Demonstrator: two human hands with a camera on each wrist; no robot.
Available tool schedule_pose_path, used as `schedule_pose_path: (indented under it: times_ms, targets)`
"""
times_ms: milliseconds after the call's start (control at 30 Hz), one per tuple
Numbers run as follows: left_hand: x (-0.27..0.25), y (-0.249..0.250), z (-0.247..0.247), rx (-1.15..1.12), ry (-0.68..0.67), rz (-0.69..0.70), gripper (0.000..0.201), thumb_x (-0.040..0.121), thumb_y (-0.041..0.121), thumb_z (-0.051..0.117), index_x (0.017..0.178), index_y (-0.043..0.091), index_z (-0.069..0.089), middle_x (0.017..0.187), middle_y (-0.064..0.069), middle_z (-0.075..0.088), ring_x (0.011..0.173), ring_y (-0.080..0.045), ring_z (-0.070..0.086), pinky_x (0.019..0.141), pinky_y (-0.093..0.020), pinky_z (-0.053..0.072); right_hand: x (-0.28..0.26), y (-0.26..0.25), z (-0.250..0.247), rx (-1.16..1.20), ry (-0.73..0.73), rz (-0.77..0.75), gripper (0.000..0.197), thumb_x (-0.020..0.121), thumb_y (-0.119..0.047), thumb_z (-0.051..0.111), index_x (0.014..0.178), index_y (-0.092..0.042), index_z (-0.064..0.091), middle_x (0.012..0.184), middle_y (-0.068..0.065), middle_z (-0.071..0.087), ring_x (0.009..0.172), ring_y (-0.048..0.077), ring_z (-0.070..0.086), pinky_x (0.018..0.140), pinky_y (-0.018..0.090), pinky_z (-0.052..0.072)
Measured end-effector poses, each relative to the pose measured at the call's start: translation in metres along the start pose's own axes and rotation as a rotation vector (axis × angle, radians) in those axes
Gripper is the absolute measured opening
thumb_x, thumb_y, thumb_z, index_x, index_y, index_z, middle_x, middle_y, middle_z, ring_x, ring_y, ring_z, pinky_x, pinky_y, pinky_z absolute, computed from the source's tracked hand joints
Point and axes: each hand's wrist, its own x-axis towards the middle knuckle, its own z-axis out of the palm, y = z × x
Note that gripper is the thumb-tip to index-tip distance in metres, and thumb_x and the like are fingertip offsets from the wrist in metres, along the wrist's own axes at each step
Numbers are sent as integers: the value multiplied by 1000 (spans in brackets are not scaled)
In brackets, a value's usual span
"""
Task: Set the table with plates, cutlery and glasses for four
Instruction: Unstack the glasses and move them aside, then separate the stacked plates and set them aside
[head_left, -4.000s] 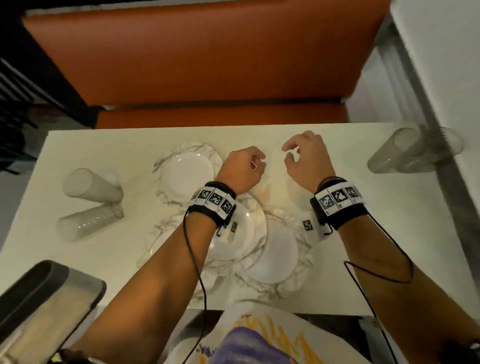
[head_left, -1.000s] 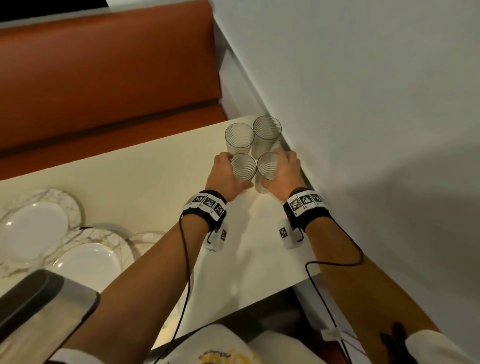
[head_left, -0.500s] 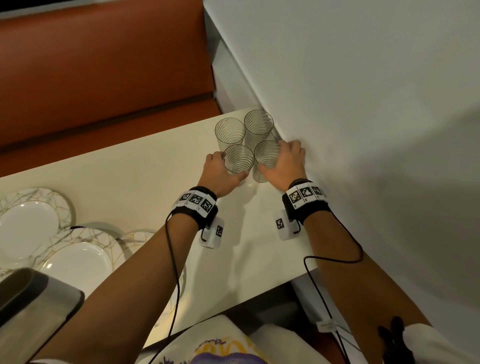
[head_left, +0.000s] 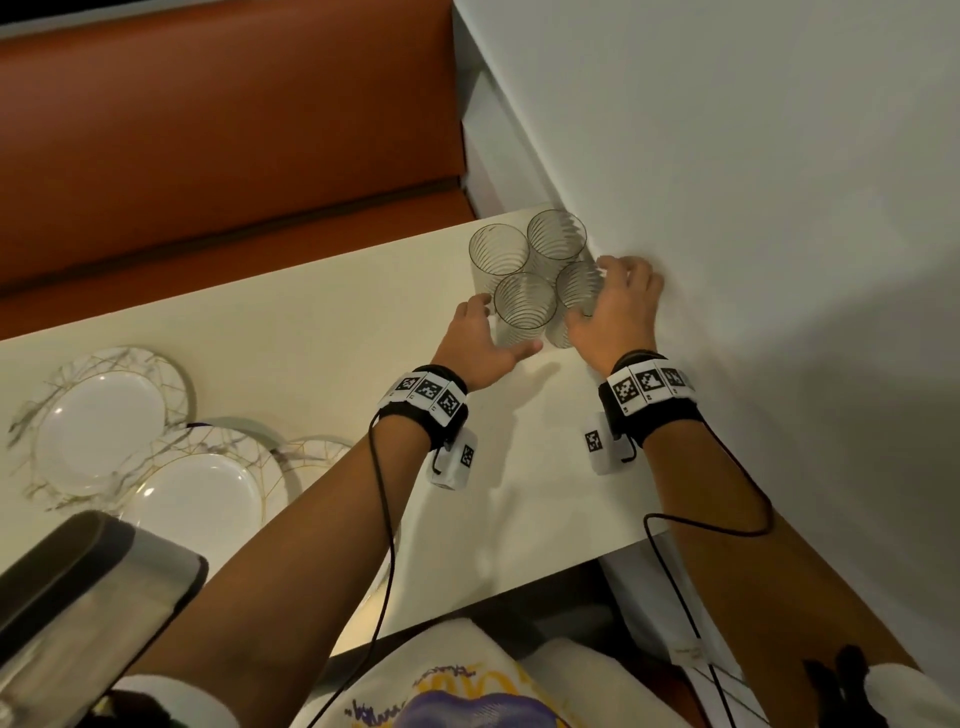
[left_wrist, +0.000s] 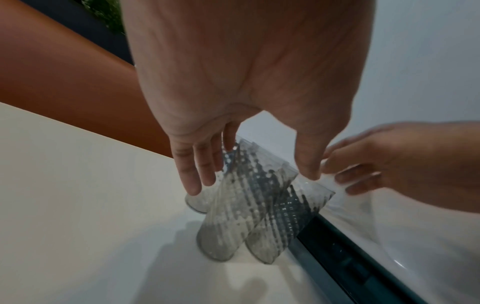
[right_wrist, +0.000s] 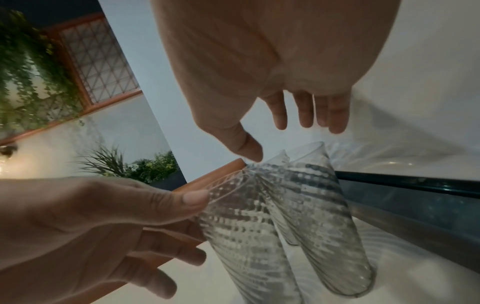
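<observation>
Several clear ribbed glasses stand upright in a tight cluster at the table's far right corner, against the wall. My left hand (head_left: 493, 338) holds the near-left glass (head_left: 524, 306), with the thumb on one side and the fingers on the other. In the left wrist view my left hand (left_wrist: 249, 181) spans that glass (left_wrist: 233, 205). My right hand (head_left: 618, 301) hovers round the near-right glass (head_left: 579, 288). In the right wrist view my right hand (right_wrist: 278, 139) has its fingers spread loosely above the rim. The far-left glass (head_left: 498, 249) and far-right glass (head_left: 557, 236) stand free.
Marbled white plates (head_left: 98, 431) (head_left: 197, 499) lie overlapping at the table's (head_left: 311, 322) left, one partly under my left arm. An orange bench (head_left: 208, 130) runs behind. The white wall (head_left: 727, 208) bounds the right side. A metal container (head_left: 78, 597) sits at the bottom left.
Four seconds ago both hands hovered over the plates; now they are at the glasses in the corner. Over the last second my right fingers have loosened off their glass.
</observation>
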Motion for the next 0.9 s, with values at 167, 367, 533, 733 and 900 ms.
schedule_pose_path:
  times_ms: [167,367,533,733,900]
  targets:
    - [-31,-31,-27,-39,10,-5,55,91,41,75,136,15,56,123,-1,67,102,-17,67,93,-35,56,-17,-49,-3,30,128,-129,28,76,-13,59,103,-16,69,118,13,57,114,35,48,94,44,44]
    - [-82,-92,-85,-95,228,-8,17,96,22,64,109,17,74,99,4,75,85,-13,71,83,-26,57,-53,-127,47,246,-79,-362,17,82,-10,60,94,-16,70,100,4,62,94,25,57,83,36,49]
    - [-146,-179,-152,-108,413,-113,15,95,17,64,105,18,75,98,5,76,89,-12,70,84,-24,56,-119,-189,112,257,-450,-443,18,86,-8,62,96,-20,70,96,-1,64,83,14,57,83,32,52]
    - [-230,-294,-219,-19,564,-261,21,92,14,65,112,15,72,113,-9,68,101,-26,66,92,-34,53,-203,-239,185,157,-719,-261,27,90,-10,64,117,-14,65,116,8,66,100,22,64,91,31,51]
    - [-279,-360,-241,1,600,-394,39,89,14,67,128,11,61,123,-15,61,114,-35,57,100,-43,48,-249,-253,215,91,-642,-26,47,88,-13,65,133,-13,51,135,11,50,125,30,51,107,41,46]
